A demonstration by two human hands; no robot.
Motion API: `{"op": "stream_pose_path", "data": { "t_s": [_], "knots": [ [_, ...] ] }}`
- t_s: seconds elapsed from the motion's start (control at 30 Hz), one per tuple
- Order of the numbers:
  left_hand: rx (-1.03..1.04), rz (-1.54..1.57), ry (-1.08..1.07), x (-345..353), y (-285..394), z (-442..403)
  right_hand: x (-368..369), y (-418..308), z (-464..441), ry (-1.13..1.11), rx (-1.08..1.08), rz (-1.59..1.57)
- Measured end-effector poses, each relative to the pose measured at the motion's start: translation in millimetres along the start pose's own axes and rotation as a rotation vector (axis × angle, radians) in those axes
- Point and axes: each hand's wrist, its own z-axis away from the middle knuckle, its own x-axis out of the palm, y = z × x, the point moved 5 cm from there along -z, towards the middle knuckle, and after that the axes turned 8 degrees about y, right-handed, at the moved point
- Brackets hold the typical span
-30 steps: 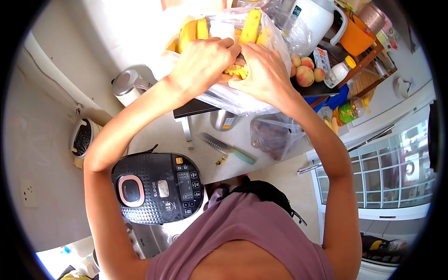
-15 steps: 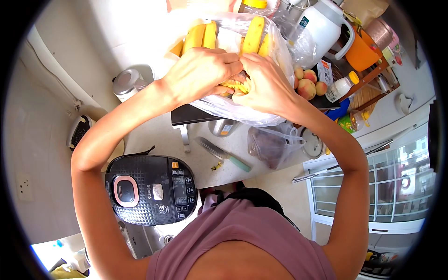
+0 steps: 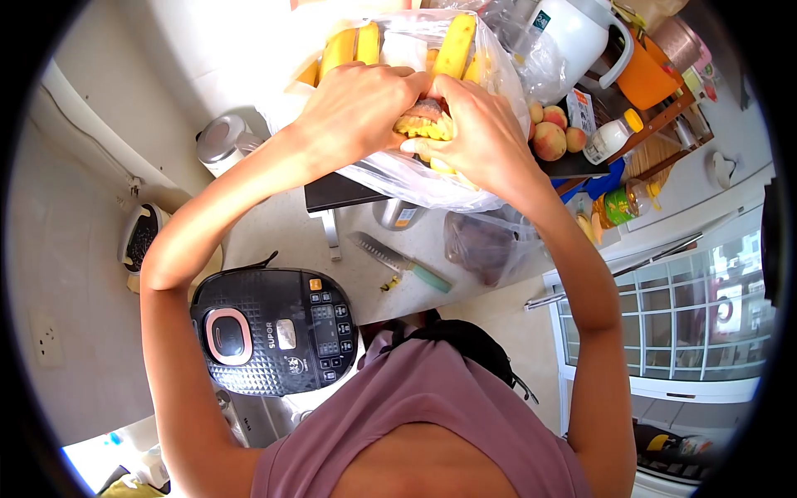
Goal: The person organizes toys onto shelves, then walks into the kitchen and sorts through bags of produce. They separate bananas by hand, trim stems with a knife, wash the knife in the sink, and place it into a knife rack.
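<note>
A clear plastic bag [image 3: 398, 184] holding a bunch of bananas [image 3: 455, 46] lies on a raised black shelf [image 3: 340, 192]. My left hand [image 3: 361, 104] and my right hand [image 3: 473, 124] grip the bunch from both sides, fingers curled around it near its stem end. Between them the cut, brown-and-yellow crown [image 3: 425, 123] of the bunch shows. My fingertips are partly hidden behind the fruit. Below, on the counter, rests a knife [image 3: 398, 261] with a green handle, next to small yellow-green scraps [image 3: 390, 284].
A black rice cooker [image 3: 274, 332] stands at lower left, a kettle [image 3: 222, 143] behind it. Peaches [image 3: 550, 141], a white-capped jug [image 3: 573, 41] and a yellow-capped bottle [image 3: 613, 138] are at right. Another plastic bag [image 3: 486, 245] with dark contents lies on the counter.
The view has shifted slightly. My hands have moved a little apart, and more of the banana crown shows between them.
</note>
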Motion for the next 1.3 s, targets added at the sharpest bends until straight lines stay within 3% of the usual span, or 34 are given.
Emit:
{"op": "stream_pose_path", "data": {
  "t_s": [0.17, 0.43, 0.63, 0.8, 1.07, 1.13, 1.2, 1.3],
  "knots": [
    [0.120, 0.013, 0.007, -8.2, 0.8, -1.8, -2.5, -5.0, -0.6, 0.025, 0.026, 0.086],
    [0.095, -0.039, 0.017, -17.8, -8.1, -14.8, -1.1, -18.1, -15.3, 0.032, 0.069, 0.329],
    [0.079, -0.027, 0.031, -15.2, -8.3, -12.1, -4.5, -20.0, -11.3, 0.196, -0.122, 0.479],
    [0.104, 0.012, 0.013, -17.6, -10.5, -8.9, -4.7, -17.5, -19.5, -0.032, -0.076, 0.200],
    [0.275, 0.119, 0.004, -21.7, -9.4, -3.8, -4.0, -10.0, -23.6, -0.144, -0.213, 0.025],
    [0.348, 0.157, -0.041, -23.8, -5.6, -3.1, -10.6, -10.4, -22.9, -0.171, -0.210, 0.004],
    [0.557, 0.035, 0.021, -18.8, -0.1, 6.7, -14.2, -9.9, -18.4, -0.284, -0.283, 0.018],
    [0.482, 0.065, -0.053, -23.1, -2.4, 6.8, -15.8, -5.1, -15.5, -0.253, -0.268, -0.038]
  ]
}}
